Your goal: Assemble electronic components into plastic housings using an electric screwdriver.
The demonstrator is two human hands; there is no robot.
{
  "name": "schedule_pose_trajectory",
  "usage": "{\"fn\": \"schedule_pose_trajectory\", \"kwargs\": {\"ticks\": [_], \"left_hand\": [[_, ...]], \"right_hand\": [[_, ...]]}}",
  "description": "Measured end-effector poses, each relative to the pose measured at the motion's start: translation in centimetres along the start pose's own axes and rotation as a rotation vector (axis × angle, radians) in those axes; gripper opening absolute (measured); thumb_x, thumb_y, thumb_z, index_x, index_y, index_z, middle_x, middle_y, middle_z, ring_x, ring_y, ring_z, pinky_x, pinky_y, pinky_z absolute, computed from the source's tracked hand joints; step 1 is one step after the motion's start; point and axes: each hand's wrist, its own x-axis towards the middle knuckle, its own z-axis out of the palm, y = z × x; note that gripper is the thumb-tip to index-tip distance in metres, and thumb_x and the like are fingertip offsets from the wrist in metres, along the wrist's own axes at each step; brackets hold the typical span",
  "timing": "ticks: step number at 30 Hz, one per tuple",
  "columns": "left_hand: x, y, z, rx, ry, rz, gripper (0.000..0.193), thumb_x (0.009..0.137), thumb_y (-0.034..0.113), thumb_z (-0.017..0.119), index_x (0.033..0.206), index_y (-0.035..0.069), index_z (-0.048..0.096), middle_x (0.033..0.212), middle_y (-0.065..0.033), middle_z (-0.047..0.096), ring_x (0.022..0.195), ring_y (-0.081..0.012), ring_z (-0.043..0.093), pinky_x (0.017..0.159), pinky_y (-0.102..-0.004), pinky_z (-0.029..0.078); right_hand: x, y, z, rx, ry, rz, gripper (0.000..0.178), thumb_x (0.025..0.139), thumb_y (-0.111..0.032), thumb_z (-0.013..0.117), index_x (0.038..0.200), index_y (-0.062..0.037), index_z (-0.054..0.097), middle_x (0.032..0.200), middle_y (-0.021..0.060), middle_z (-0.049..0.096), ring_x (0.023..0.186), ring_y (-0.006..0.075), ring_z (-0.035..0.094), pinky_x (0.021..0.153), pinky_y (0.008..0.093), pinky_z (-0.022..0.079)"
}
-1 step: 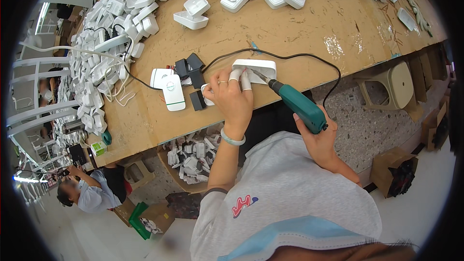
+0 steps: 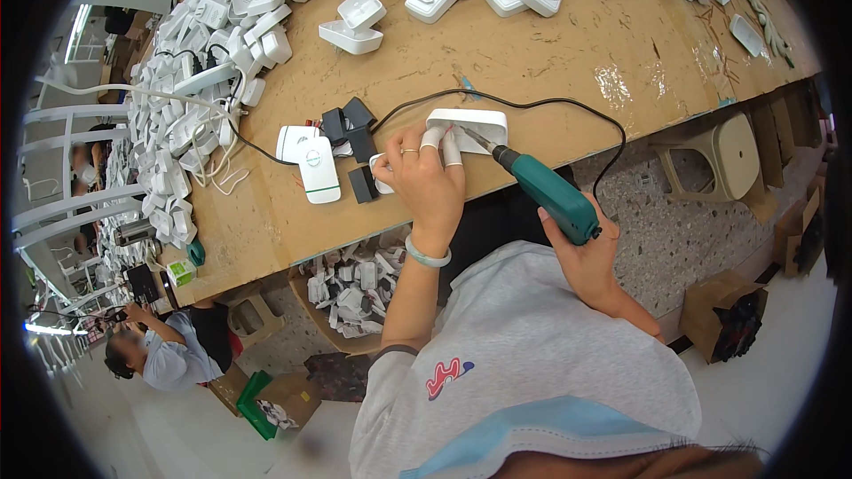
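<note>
My left hand (image 2: 428, 182) is on the table's near edge, wearing white finger covers on two fingertips. Its bent fingers press into an open white plastic casing (image 2: 490, 122); whatever lies under the fingertips is too small to make out. My right hand (image 2: 586, 253) grips a green corded hand tool (image 2: 555, 197) with a black collar. The tool's slim metal tip reaches into the casing beside my left fingertips. Partly behind my left hand is another small white piece (image 2: 382, 172). Left of that hand lie black rectangular blocks (image 2: 358, 144) and a white cover with a green line (image 2: 319, 173).
White plug casings pile up (image 2: 240, 27) along the table's left and far sides. A black cord (image 2: 532, 104) curves across the table and over its near edge. Below stands a box of white parts (image 2: 359, 288). A beige stool (image 2: 732, 160) is at right; another person (image 2: 177, 350) sits at lower left.
</note>
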Motion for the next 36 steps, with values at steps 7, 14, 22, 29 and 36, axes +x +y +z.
{"fn": "schedule_pose_trajectory", "kwargs": {"ticks": [7, 14, 22, 29, 36], "left_hand": [[-0.1, 0.1, 0.0, -0.003, -0.007, 0.001, 0.026, 0.076, 0.008, 0.072, 0.101, 0.007, 0.074, 0.114, -0.0057, 0.069, 0.110, -0.0276, 0.056, 0.095, -0.0465, 0.030], [-0.4, -0.1, 0.2, 0.019, 0.028, -0.030, 0.022, 0.078, 0.011, 0.072, 0.100, 0.006, 0.074, 0.112, -0.0075, 0.069, 0.106, -0.0268, 0.058, 0.093, -0.0449, 0.031], [-1.4, -0.4, 0.2, 0.082, 0.078, -0.177, 0.025, 0.077, 0.008, 0.070, 0.101, 0.004, 0.075, 0.110, -0.0108, 0.067, 0.101, -0.0304, 0.056, 0.091, -0.0469, 0.032], [-1.4, 0.2, -0.7, 0.022, 0.110, -0.171, 0.023, 0.080, 0.010, 0.071, 0.102, 0.003, 0.075, 0.121, -0.0111, 0.065, 0.110, -0.0320, 0.054, 0.094, -0.0473, 0.032], [-1.4, -0.5, -1.2, -0.093, 0.148, -0.149, 0.023, 0.082, 0.012, 0.073, 0.103, 0.002, 0.074, 0.124, -0.0086, 0.065, 0.113, -0.0311, 0.053, 0.096, -0.0459, 0.032]], "right_hand": [[0.2, 0.2, 0.2, 0.010, -0.017, -0.042, 0.025, 0.089, -0.006, 0.075, 0.112, -0.0011, 0.066, 0.087, 0.0096, 0.069, 0.075, 0.0131, 0.064, 0.072, 0.0269, 0.052], [-1.2, 0.2, -1.3, 0.061, -0.006, -0.013, 0.026, 0.087, -0.002, 0.077, 0.111, 0.0000, 0.066, 0.088, 0.0047, 0.070, 0.078, 0.0073, 0.062, 0.071, 0.0237, 0.051], [-1.6, 1.2, -1.7, 0.133, 0.001, -0.016, 0.026, 0.087, -0.001, 0.078, 0.110, 0.0022, 0.066, 0.087, 0.0035, 0.069, 0.079, 0.0069, 0.062, 0.071, 0.0226, 0.050], [-1.3, 1.0, -1.8, 0.125, -0.032, 0.005, 0.026, 0.086, -0.001, 0.078, 0.109, 0.0025, 0.066, 0.087, 0.0033, 0.070, 0.078, 0.0069, 0.062, 0.072, 0.0226, 0.050], [-0.9, 1.0, -1.8, 0.126, -0.068, 0.027, 0.026, 0.087, -0.001, 0.078, 0.110, 0.0022, 0.066, 0.088, 0.0033, 0.070, 0.079, 0.0065, 0.062, 0.073, 0.0228, 0.050]]}}
